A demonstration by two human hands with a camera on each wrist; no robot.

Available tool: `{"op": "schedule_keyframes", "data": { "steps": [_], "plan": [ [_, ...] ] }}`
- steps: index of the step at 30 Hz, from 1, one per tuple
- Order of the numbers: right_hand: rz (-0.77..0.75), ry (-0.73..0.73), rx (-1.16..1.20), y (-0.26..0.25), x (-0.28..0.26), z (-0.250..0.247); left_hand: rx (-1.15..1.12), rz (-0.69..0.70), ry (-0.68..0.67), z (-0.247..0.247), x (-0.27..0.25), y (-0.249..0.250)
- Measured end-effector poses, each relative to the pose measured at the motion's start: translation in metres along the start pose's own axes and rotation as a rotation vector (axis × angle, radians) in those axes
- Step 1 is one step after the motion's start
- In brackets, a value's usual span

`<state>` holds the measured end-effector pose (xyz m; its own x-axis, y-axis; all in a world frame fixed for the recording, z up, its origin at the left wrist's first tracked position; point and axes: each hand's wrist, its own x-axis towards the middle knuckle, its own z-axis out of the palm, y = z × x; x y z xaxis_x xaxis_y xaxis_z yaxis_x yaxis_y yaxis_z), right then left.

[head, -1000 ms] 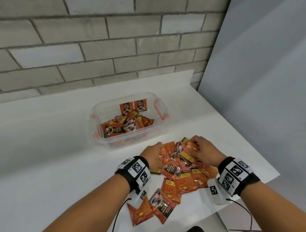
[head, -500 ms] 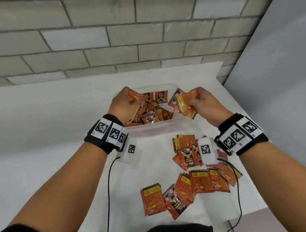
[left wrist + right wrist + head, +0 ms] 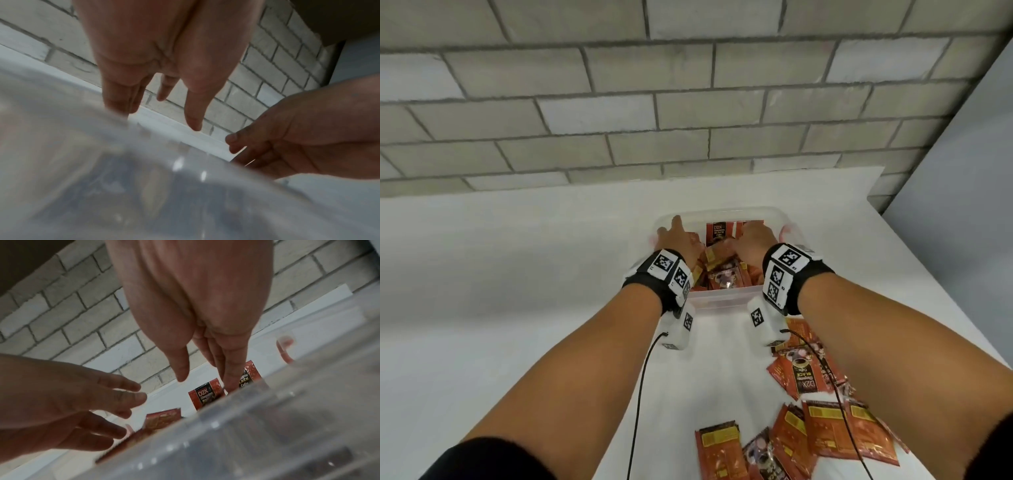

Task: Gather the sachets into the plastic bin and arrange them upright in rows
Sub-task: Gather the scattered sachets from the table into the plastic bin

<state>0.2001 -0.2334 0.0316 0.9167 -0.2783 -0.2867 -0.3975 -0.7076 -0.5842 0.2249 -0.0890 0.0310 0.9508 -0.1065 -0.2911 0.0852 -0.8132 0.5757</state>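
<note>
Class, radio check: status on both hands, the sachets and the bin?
Left hand and right hand open, inside the plastic bin. Sachets in the bin jumbled, a few upright. Loose sachets on table. Nothing blocking.

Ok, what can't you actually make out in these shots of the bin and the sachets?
- Bin floor, head view: left hand and right hand cover the plastic bin.
- Loose sachets: cut off by the bottom edge.
- Left wrist view: blurred bin wall hides its contents.
- Small print on upright sachets: unreadable.
</note>
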Motion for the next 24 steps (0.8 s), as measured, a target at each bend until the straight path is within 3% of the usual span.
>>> {"op": "schedule_keyframes", "data": {
  "steps": [10,14,19,24],
  "plan": [
    [-0.252,0.063,0.110,0.042,-0.064,-0.035,-0.159,0.347,-0.009,-0.019,-0.080,-0.002],
    [-0.256,0.082,0.149,0.076,-0.097,-0.044,-0.135,0.470,-0.150,0.011,-0.105,0.011],
    [-0.106,0.088,-0.056,0.134,-0.136,-0.046,0.145,0.482,-0.419,0.083,-0.119,0.016],
    [0.213,-0.009,-0.252,0.201,-0.167,-0.041,0.329,0.476,-0.495,0.137,-0.121,0.018]
  ]
}}
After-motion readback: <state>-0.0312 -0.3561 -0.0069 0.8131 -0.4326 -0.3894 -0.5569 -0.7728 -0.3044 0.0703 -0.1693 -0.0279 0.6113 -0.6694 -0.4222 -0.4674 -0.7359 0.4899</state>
